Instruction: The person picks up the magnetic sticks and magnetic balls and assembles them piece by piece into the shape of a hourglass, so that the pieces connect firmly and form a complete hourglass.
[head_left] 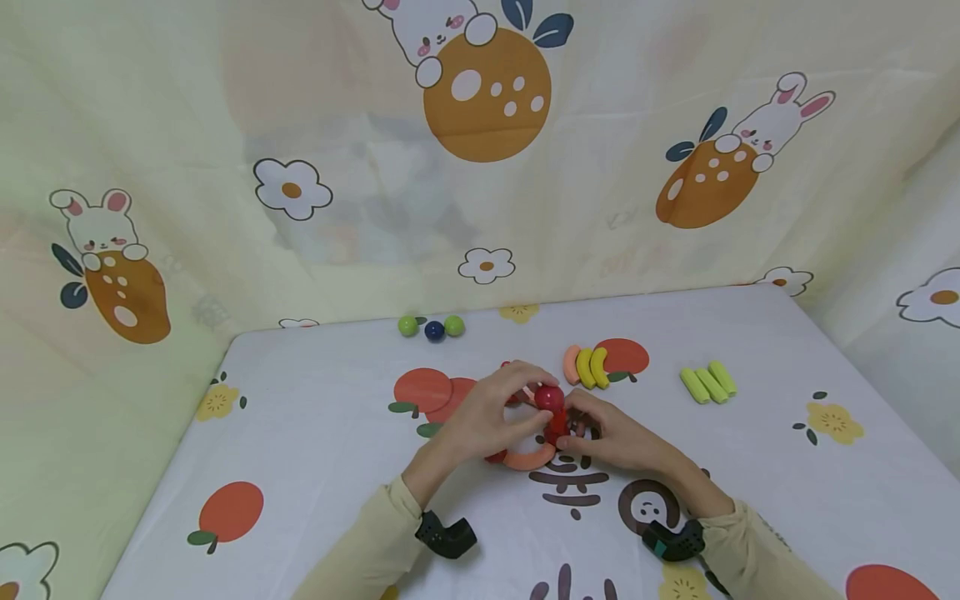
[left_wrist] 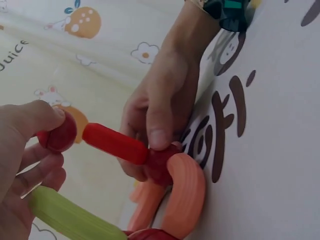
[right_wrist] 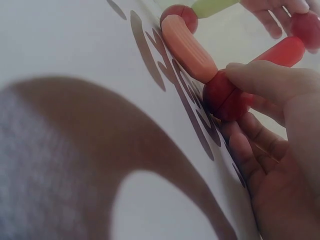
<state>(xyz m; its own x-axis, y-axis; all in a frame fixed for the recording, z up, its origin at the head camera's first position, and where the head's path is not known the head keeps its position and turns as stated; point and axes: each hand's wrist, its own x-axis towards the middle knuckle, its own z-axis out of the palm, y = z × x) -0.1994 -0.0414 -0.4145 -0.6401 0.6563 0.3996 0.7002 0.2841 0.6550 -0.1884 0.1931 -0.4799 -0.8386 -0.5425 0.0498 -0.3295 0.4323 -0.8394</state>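
Observation:
In the head view my left hand (head_left: 491, 417) pinches a glossy red ball (head_left: 549, 397) between thumb and fingers. Just beneath it stands a red stick (head_left: 556, 427); the left wrist view shows a narrow gap between the ball and the stick's end. My right hand (head_left: 626, 435) grips another red ball (right_wrist: 225, 95) at the stick's lower end, close to the tabletop. A salmon curved piece (right_wrist: 190, 47) joins that lower ball to a further red ball (right_wrist: 180, 19). From there a light green stick (left_wrist: 75, 217) rises under my left hand. The frame's far side is partly hidden.
Two green balls (head_left: 408, 326) and a dark blue ball (head_left: 434, 332) lie near the table's back edge. Yellow curved pieces (head_left: 585, 367) and a salmon one (head_left: 572, 365) sit behind my hands. Several short green sticks (head_left: 708, 383) lie to the right on the patterned tablecloth (head_left: 315, 467).

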